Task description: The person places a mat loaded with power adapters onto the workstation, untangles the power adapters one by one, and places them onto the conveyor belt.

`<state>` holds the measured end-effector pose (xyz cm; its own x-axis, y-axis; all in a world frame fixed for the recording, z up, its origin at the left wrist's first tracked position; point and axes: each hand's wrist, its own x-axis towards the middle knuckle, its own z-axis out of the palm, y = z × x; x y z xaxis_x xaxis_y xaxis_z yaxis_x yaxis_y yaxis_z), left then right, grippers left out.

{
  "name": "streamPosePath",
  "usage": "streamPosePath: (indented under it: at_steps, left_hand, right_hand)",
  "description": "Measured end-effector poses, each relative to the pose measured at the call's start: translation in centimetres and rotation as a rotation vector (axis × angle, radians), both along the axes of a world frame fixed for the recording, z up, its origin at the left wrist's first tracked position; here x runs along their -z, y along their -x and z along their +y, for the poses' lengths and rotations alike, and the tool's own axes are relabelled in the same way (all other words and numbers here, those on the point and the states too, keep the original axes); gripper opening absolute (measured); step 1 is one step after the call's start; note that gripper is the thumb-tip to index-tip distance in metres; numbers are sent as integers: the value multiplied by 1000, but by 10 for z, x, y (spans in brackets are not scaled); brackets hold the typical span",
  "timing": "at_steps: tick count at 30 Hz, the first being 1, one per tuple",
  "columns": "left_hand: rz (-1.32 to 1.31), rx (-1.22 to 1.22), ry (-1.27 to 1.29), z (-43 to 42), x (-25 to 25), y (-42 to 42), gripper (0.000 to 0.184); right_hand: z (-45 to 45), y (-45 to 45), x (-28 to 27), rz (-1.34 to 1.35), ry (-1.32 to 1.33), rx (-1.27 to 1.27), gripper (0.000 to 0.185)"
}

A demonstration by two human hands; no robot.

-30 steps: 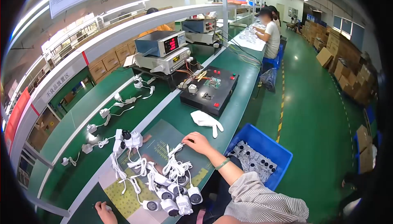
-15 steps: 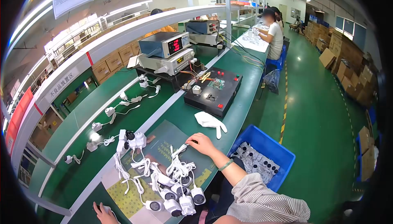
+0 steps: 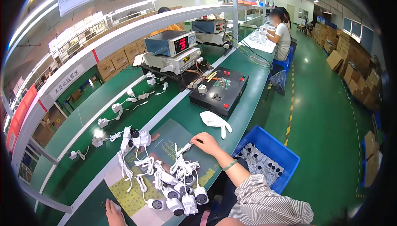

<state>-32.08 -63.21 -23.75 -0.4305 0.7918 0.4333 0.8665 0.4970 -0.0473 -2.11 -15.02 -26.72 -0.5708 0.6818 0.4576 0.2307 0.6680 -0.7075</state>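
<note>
Left hand [image 3: 114,214] draws its fingers closer together, hold unclear; right hand [image 3: 206,144], fingers nearly pinched, touches white cables [image 3: 181,166], grip unclear.

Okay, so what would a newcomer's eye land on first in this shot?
Likely the heap of white corded units in the foreground, mostly on the printed mat, by the right hand. Next, perhaps, the bright blue bin at lower right, beside the green worktop. Then the meter with glowing red digits, stacked on another instrument farther back.

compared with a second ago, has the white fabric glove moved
No, the white fabric glove lies in the same place beside the flat black box; only the view has shifted.
</note>
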Motion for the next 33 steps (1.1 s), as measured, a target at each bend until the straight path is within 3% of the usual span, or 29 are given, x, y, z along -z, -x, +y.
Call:
streamPosePath:
  at_steps: [1,4,5,8,9,12,16,17,20,24,25,28,31,33]
  left_hand:
    - [-34,-119,25,-3,7,4,50]
    - [-2,4,94,-19,38,30,52]
    - [-528,-349,281,2,-10,-10,54]
    - [-57,-29,239,-26,39,14,57]
    - [-208,-152,309,-18,12,-11,55]
    - [-501,-196,410,-26,11,-3,51]
    - [-945,-300,-298,-40,50,0,49]
    - [-1027,-367,-323,-39,45,0,51]
    - [-62,-163,131,-22,-11,-33,54]
    - [-480,-538,-70,7,-38,-47,60]
    - [-845,-470,-468,-16,20,-8,57]
    - [109,-150,-135,-22,22,-9,48]
    - [-735,-424,-494,-28,63,14,47]
    - [-789,-424,-465,-26,51,7,50]
  right_hand:
    - [-1,0,-1,-6,2,0,15]
    - [-1,-1,-2,-16,2,2,15]
    - [-1,-1,-3,-17,-1,2,15]
    - [-2,-2,-4,-11,-11,0,15]
    - [-2,-2,-3,-8,-14,0,15]
    - [-2,-1,-1,7,-29,-1,15]
    - [0,-1,1,-1,-34,0,14]
    - [0,-1,2,0,-37,0,14]
    - [0,0,1,-8,-33,-3,14]
    - [-1,-1,0,-12,-28,2,14]
    - [-1,-1,0,-9,-33,0,14]
    - [1,-1,0,-4,-36,-4,14]
    - [0,-1,-1,-7,-24,-7,14]
    - [-1,-1,-1,-8,-19,-11,14]
